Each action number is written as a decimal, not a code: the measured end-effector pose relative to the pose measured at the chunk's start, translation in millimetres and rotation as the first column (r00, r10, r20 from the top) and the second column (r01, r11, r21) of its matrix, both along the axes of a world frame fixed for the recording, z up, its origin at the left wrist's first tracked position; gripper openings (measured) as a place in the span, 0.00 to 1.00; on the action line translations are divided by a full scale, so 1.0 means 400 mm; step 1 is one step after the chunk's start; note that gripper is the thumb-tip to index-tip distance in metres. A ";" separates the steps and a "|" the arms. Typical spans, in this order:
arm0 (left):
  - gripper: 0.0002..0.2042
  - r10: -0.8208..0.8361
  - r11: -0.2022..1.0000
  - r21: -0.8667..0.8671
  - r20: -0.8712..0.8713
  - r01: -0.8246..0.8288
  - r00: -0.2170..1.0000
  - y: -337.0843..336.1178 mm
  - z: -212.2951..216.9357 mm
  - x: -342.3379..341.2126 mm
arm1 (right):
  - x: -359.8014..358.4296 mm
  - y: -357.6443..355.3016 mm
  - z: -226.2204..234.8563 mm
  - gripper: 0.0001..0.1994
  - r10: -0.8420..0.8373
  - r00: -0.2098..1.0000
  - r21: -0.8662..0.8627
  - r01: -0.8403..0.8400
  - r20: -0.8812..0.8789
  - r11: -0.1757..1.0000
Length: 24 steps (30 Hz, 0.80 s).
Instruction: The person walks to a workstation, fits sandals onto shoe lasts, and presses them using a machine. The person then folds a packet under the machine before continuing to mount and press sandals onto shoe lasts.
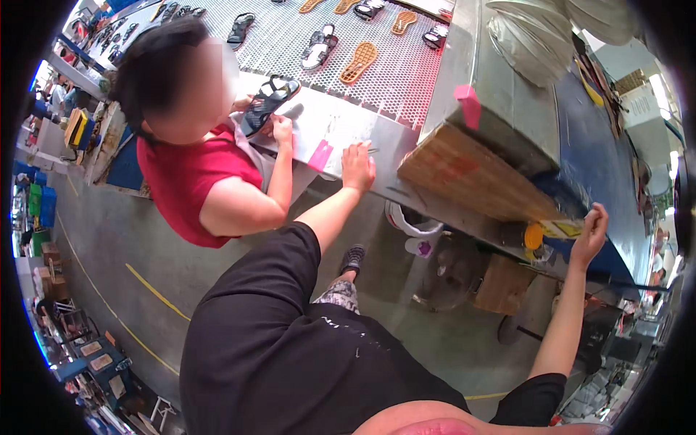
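My left hand [357, 168] rests at the edge of a metal ledge [388, 165], its fingers stretched over it. A thin dark item [373, 150] shows beside the fingertips; whether the hand touches it, I cannot tell. Just left of that hand is a pink tag [320, 155]. Far to the right, my right hand [596, 226] is beside the edge of a blue-topped table [612, 181], fingers loosely bent and seemingly holding nothing. On my left, a person in a red top [199, 170] holds a black strappy sandal [267, 105] over the ledge in both hands.
Sandals [319, 47] and tan soles [359, 63] lie on a perforated conveyor [290, 22] beyond the ledge. A metal housing with a wooden panel [471, 170] stands between my hands. Underneath are a white bucket [413, 220] and a cardboard box [505, 284].
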<state>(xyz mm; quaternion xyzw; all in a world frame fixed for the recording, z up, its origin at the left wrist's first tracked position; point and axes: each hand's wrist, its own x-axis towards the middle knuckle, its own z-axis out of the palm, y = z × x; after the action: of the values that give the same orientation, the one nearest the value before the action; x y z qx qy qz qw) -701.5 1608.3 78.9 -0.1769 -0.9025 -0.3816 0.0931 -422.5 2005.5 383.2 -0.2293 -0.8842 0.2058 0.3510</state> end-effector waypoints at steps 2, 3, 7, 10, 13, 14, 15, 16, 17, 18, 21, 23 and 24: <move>0.24 0.040 0.997 -0.064 -0.053 -0.044 0.998 0.053 -0.012 -0.060 | -0.086 0.091 0.031 0.13 0.058 0.996 0.099 -0.051 -0.067 0.994; 0.24 0.068 0.987 -0.138 -0.106 -0.083 0.992 0.065 -0.028 -0.077 | -0.112 0.131 0.030 0.13 0.059 0.997 0.087 -0.054 -0.045 0.995; 0.27 0.017 0.942 -0.334 -0.032 -0.027 0.999 0.112 -0.043 -0.099 | -0.163 0.272 -0.011 0.14 0.048 0.998 0.150 -0.044 -0.027 0.988; 0.29 0.051 0.920 -0.392 0.067 -0.021 0.996 0.132 -0.037 -0.118 | -0.146 0.309 -0.017 0.16 0.038 0.999 0.135 -0.035 -0.021 0.990; 0.29 0.017 0.942 -0.335 -0.039 -0.029 0.999 0.134 -0.004 -0.112 | -0.167 0.270 0.030 0.15 -0.071 0.997 0.333 0.056 0.031 0.941; 0.30 0.022 0.936 -0.350 -0.028 -0.030 0.999 0.131 -0.005 -0.102 | -0.175 0.265 0.039 0.15 -0.054 0.998 0.339 0.046 0.013 0.940; 0.31 0.025 0.935 -0.354 -0.026 -0.033 0.999 0.139 -0.005 -0.098 | -0.178 0.260 0.042 0.15 -0.046 0.999 0.367 0.038 0.012 0.930; 0.32 0.021 0.932 -0.363 -0.018 -0.026 1.000 0.144 -0.008 -0.094 | -0.174 0.256 0.045 0.15 -0.040 0.999 0.393 0.033 0.008 0.919; 0.32 0.018 0.932 -0.362 -0.006 -0.019 1.000 0.144 -0.001 -0.089 | -0.174 0.254 0.046 0.15 -0.019 0.999 0.405 0.029 -0.029 0.914; 0.32 0.012 0.933 -0.359 0.003 -0.011 1.000 0.142 0.003 -0.082 | -0.167 0.248 0.045 0.15 -0.063 0.998 0.382 0.057 0.003 0.923; 0.34 -0.017 0.925 -0.376 0.094 0.051 0.995 0.143 0.000 -0.077 | -0.162 0.225 0.061 0.14 -0.119 0.993 0.380 0.101 0.024 0.919; 0.35 -0.002 0.915 -0.401 0.103 0.043 0.995 0.132 0.009 -0.077 | -0.162 0.216 0.069 0.15 -0.125 0.992 0.385 0.103 0.034 0.917; 0.36 -0.007 0.900 -0.431 0.140 0.068 0.990 0.131 0.019 -0.072 | -0.168 0.207 0.077 0.14 -0.119 0.992 0.407 0.097 0.029 0.908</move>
<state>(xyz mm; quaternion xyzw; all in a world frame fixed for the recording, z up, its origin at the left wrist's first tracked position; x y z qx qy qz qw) -730.4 1660.7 86.5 -0.1844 -0.9654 -0.1837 -0.0173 -489.8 2088.3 414.0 -0.2056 -0.9025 -0.0076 0.3783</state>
